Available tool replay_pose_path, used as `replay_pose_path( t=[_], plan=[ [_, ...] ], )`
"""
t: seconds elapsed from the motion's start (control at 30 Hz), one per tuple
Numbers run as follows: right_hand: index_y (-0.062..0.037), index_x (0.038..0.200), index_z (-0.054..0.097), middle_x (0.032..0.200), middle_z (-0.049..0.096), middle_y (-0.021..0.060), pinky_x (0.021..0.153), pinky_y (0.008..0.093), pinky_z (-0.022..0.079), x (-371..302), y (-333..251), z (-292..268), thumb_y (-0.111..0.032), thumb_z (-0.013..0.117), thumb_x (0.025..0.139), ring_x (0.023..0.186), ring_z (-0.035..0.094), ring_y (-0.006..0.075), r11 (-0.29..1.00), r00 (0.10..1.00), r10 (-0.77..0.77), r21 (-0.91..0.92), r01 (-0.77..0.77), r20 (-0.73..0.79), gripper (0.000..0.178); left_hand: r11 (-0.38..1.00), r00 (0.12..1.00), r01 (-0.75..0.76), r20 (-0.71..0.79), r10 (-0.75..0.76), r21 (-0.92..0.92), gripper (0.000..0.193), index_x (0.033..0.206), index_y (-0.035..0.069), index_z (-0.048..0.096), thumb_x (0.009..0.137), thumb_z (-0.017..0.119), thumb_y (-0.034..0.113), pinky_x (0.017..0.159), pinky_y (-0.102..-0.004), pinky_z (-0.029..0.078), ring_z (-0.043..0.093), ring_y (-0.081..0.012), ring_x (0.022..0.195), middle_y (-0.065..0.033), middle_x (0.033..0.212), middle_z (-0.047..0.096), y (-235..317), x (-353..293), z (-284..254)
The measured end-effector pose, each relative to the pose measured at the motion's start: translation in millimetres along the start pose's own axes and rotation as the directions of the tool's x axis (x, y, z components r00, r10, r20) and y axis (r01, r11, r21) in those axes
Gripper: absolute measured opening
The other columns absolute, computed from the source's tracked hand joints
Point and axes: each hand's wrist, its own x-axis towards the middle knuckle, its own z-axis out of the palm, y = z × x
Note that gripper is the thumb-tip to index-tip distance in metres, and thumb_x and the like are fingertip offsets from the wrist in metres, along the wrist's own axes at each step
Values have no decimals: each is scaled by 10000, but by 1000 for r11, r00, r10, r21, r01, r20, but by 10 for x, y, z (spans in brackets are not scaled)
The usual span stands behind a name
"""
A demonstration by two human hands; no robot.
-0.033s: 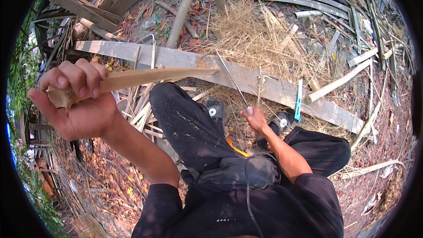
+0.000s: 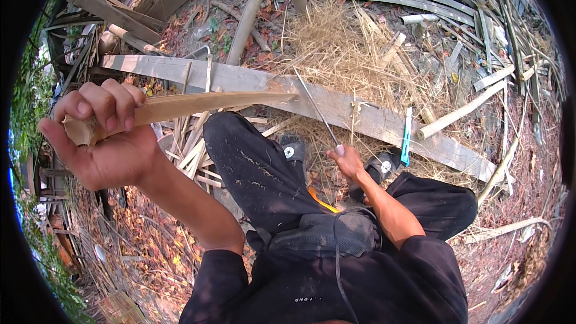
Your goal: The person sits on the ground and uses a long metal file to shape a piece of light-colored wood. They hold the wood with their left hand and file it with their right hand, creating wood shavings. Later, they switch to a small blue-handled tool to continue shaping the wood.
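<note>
My left hand (image 2: 111, 129), raised at the left, is wrapped round the thick end of a pale split bamboo piece (image 2: 201, 104). The bamboo's narrow end reaches right, over a long grey plank (image 2: 240, 78); whether they touch I cannot tell. In front of my body, my right hand (image 2: 347, 161) is closed round the handle of a knife (image 2: 314, 105). Its long thin blade points away and to the left, across the plank, with the tip just right of the bamboo's end. Fingers hide most of the handle.
A light-blue utility knife (image 2: 407, 138) lies across the plank at the right. Beyond the plank is a heap of straw-like shavings (image 2: 327, 39). Cut strips (image 2: 195, 150) lie beside my left knee, a pole (image 2: 462, 111) at right, and two upright posts (image 2: 255, 12) stand beyond.
</note>
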Motion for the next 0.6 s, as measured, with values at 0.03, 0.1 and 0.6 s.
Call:
replay_pose_path(
  t=[0.03, 0.1, 0.6],
  plan=[
    [27, 804, 602, 681, 607, 153, 633, 395, 445, 5, 24, 2, -415, 698, 761, 658, 583, 264, 1000, 1000, -6, -9, 6, 2, 455, 1000, 1000, 12, -12, -12, 11, 411, 725, 112, 442, 970, 353, 430, 529, -300, 295, 298, -125, 467, -3, 545, 320, 9, -2, -13],
    [27, 812, 607, 681, 610, 152, 632, 395, 445, 15, 9, -16, -415, 696, 762, 659, 585, 261, 999, 1000, -23, -27, 23, 4, 454, 999, 999, 33, -33, -32, 31, 407, 711, 117, 440, 975, 352, 415, 533, -300, 297, 293, -123, 466, 1, 539, 315, 35, 3, -47],
    [10, 795, 613, 661, 616, 165, 618, 412, 447, -41, -97, -3, -414, 684, 754, 632, 598, 290, 999, 999, -36, -38, 35, -29, 432, 995, 985, -1, -169, 18, 100, 409, 682, 120, 427, 971, 379, 406, 536, -317, 330, 291, -126, 453, 2, 533, 306, 68, 62, 5]
  ],
)
